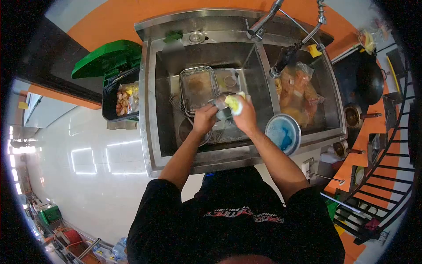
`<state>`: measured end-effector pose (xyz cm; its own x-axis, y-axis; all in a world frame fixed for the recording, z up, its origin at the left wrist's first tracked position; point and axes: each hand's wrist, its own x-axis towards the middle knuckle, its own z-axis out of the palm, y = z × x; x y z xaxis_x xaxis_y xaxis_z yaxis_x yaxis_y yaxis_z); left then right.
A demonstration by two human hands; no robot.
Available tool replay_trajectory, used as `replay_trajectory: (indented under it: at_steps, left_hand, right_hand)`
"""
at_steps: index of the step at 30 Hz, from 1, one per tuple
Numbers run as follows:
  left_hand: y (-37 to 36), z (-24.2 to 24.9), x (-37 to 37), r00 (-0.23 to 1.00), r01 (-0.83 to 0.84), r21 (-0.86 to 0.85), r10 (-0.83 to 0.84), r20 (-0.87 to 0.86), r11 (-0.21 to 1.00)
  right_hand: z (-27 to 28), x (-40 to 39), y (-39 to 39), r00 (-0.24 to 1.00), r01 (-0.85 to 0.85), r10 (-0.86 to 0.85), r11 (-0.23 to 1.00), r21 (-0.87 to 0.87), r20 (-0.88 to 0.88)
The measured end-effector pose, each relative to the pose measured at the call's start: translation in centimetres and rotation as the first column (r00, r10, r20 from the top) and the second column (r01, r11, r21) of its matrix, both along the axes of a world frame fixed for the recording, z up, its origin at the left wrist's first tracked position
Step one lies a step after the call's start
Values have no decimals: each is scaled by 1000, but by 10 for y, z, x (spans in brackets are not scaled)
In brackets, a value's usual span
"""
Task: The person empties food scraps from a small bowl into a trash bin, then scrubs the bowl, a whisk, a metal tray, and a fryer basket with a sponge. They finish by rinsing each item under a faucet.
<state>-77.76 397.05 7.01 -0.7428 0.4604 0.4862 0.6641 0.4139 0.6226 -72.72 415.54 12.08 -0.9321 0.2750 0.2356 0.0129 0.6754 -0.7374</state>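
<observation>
Over the left sink basin, my left hand (205, 118) is closed around a metal item (220, 101) whose full shape is hard to make out. My right hand (246, 115) grips a yellow and white sponge (234, 104) beside that item. Below my hands in the basin lie a rectangular metal tray (198, 90), a whisk (175, 100) and a round pan (185, 128), partly hidden by my left forearm. A bowl of bluish soapy water (283, 134) stands at the front, right of my right forearm.
The right basin holds bagged orange food (299, 94) in water. A faucet and spray hose (285, 57) hang above the divider. To the left stands an open green-lidded bin (107, 59) with food scraps. Pans and a wok (370, 77) are at the right.
</observation>
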Motion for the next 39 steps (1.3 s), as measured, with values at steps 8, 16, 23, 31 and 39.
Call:
replay_trajectory:
  at_steps: [8, 16, 23, 31, 39]
  left_hand:
    - [17, -9, 5, 980, -58, 186, 20, 198, 981]
    - [13, 13, 7, 933, -174, 233, 85, 349, 957]
    - [-9, 6, 8, 933, -169, 220, 84, 350, 961]
    - [-42, -4, 20, 889, -250, 122, 178, 422, 960]
    - [-54, -8, 28, 817, -165, -55, 167, 551, 985]
  right_hand:
    - [10, 8, 23, 994, 17, -32, 989, 145, 106]
    - [20, -8, 29, 991, -110, 133, 895, 431, -24]
    - [15, -28, 22, 944, -264, 326, 837, 480, -50]
    - [2, -39, 1, 842, -538, 484, 786, 305, 237]
    - [-15, -31, -13, 816, -577, 492, 724, 379, 303]
